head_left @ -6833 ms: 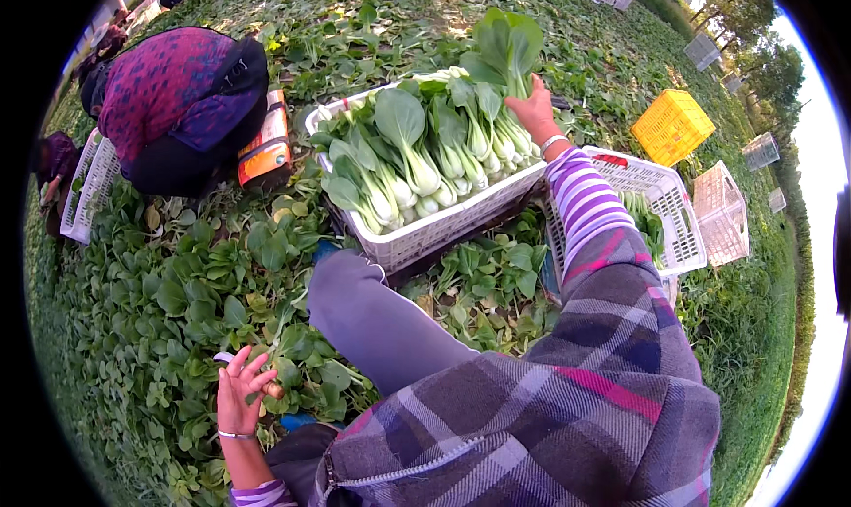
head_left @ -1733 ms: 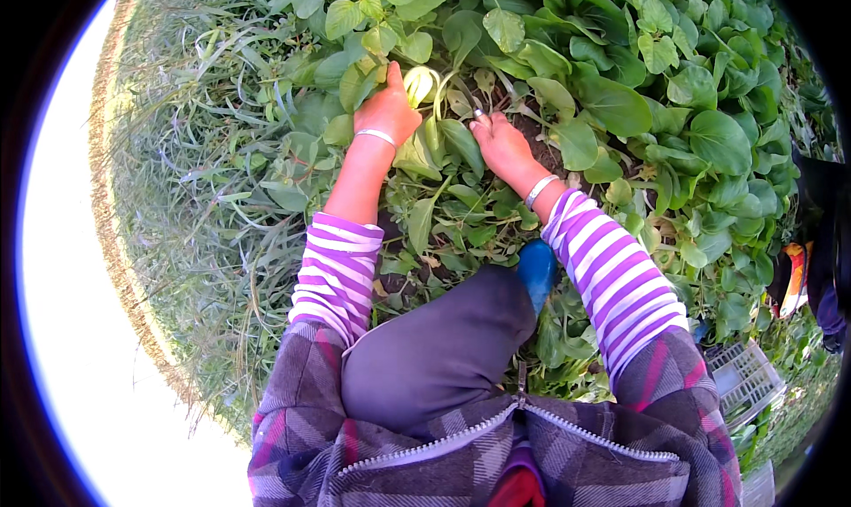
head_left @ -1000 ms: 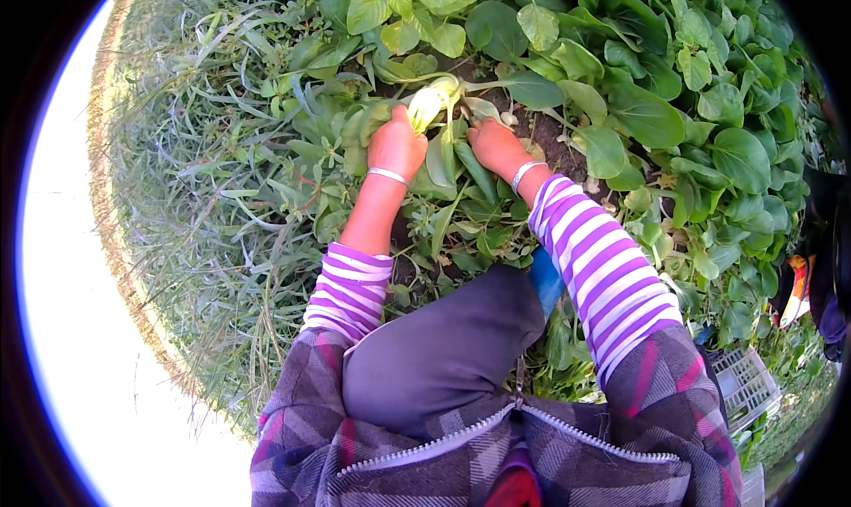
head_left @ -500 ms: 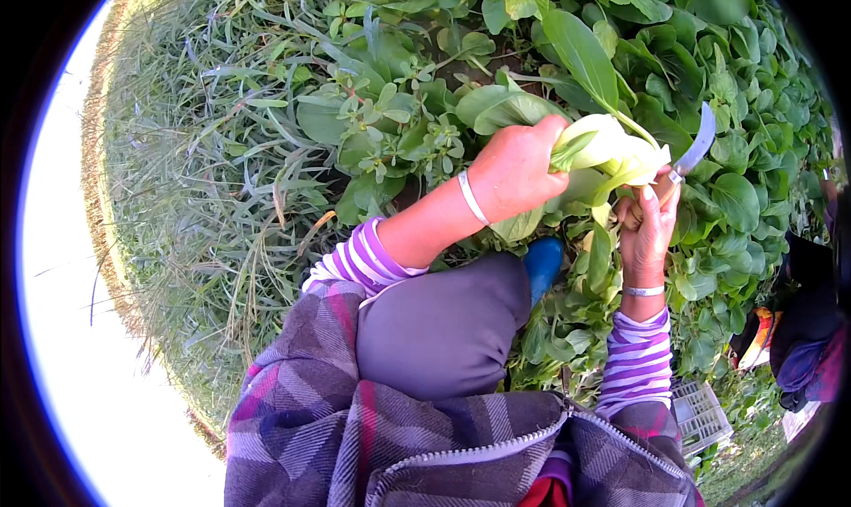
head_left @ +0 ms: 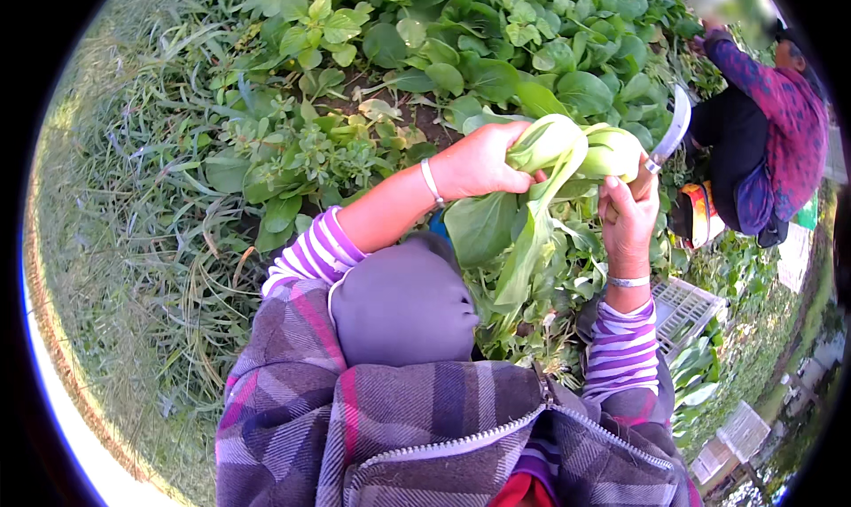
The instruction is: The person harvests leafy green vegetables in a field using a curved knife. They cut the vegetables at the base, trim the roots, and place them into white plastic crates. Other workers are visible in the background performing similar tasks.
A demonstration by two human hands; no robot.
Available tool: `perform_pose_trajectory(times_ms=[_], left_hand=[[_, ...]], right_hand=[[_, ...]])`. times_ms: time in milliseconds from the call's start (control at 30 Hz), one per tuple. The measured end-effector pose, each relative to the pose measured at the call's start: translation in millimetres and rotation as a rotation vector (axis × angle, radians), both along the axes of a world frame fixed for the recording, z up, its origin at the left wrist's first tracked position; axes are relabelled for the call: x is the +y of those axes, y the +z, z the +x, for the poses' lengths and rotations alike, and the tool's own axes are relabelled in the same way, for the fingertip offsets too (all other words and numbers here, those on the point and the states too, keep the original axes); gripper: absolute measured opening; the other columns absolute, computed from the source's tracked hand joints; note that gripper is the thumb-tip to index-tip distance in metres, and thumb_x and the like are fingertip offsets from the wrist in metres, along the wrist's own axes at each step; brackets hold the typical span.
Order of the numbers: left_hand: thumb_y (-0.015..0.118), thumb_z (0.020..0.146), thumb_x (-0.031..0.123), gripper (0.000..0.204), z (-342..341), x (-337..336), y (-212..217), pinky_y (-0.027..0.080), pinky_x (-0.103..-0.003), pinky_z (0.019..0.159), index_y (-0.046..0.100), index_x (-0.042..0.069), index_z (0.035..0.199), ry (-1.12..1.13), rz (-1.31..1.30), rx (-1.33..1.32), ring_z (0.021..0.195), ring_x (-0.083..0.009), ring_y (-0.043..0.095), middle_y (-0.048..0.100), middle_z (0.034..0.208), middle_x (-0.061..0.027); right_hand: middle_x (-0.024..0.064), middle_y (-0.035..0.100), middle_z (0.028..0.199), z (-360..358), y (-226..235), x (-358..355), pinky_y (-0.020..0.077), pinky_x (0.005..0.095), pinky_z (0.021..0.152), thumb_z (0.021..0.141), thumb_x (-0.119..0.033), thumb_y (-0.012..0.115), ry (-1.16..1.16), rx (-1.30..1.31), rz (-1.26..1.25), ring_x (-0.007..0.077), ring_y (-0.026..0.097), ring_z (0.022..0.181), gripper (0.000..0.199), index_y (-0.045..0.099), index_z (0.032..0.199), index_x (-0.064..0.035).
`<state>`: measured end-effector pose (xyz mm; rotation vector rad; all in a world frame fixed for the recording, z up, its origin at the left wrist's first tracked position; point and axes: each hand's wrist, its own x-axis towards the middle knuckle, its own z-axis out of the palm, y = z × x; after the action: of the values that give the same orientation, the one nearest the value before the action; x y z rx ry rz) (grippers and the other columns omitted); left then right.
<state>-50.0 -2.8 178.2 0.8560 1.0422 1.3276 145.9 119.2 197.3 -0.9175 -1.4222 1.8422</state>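
My left hand (head_left: 486, 163) is closed around a bok choy (head_left: 551, 142) with pale, plump stalks. A second rounded pale green base (head_left: 613, 154) lies against it on the right; I cannot tell whether it is a separate head. Broad leaves (head_left: 483, 228) hang below my left hand. In my right hand (head_left: 631, 219) is a small sickle (head_left: 676, 128), gripped by its handle. Its curved blade points up and away, clear of the bok choy. My right fingers are just beside the pale base, and may touch it.
Leafy plants (head_left: 576, 42) fill the ground ahead, with long grassy weeds (head_left: 160, 152) at left. A co-worker (head_left: 793, 126) crouches at the far right. A pale slatted crate (head_left: 687, 310) stands beside my right forearm, another crate (head_left: 743, 432) farther back.
The view has swung right, bringing the co-worker and more of the crate into sight. The bok choy has been turned in my hands, and its leaves now hang down toward me.
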Motion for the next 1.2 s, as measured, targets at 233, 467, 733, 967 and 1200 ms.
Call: perform_pose_trajectory(times_ms=[233,467,733,967,1200], left_hand=[[0.064,0.067,0.006,0.058,35.5,24.0,88.4,0.039,-0.03,0.093,0.047,0.0,0.123,-0.122,0.23,0.583,0.103,-0.0156,0.051,0.053,0.113,-0.0069],[0.071,0.066,0.011,0.075,63.6,16.2,143.5,0.034,-0.031,0.099,0.036,0.003,0.132,-0.266,0.327,0.597,0.114,-0.0162,0.045,0.047,0.124,-0.007],[0.074,0.068,0.006,0.068,117.1,2.7,174.3,0.04,-0.031,0.094,0.042,0.007,0.129,-0.379,0.174,0.235,0.108,-0.0126,0.051,0.055,0.119,-0.0034],[0.077,0.064,0.006,0.069,149.0,7.7,157.1,0.045,-0.03,0.087,0.045,0.006,0.125,-0.119,0.132,0.35,0.101,-0.0137,0.054,0.056,0.114,-0.004],[0.068,0.065,0.007,0.063,150.7,8.5,137.6,0.046,-0.033,0.083,0.043,0.005,0.122,0.008,0.247,0.837,0.094,-0.0247,0.06,0.061,0.102,-0.0125]], right_hand=[[-0.001,0.057,0.082,50.0,64.4,-18.8,0.0376,0.0164,0.046,0.073,-0.006,0.071,0.058,-0.096,0.134,0.0042,0.05,0.061,0.052,0.047,0.119,-0.0028],[0.0014,0.056,0.083,82.4,111.0,-53.0,0.0388,0.0173,0.045,0.074,-0.01,0.069,0.094,0.142,0.04,0.0067,0.052,0.062,0.053,0.045,0.12,-0.0013],[-0.0008,0.052,0.078,118.7,149.8,-62.7,0.0363,0.0192,0.048,0.075,-0.014,0.069,0.075,0.126,0.109,0.0061,0.047,0.062,0.05,0.047,0.119,-0.0018],[0.0014,0.057,0.083,141.3,138.1,-44.3,0.0434,0.0217,0.054,0.076,-0.015,0.07,0.069,0.0,0.245,0.0078,0.053,0.067,0.038,0.055,0.108,-0.0005],[0.0026,0.058,0.078,149.9,129.5,-43.7,0.0441,0.0224,0.052,0.075,-0.011,0.066,0.077,-0.096,0.21,0.0084,0.052,0.057,0.031,0.056,0.1,0.0016]])
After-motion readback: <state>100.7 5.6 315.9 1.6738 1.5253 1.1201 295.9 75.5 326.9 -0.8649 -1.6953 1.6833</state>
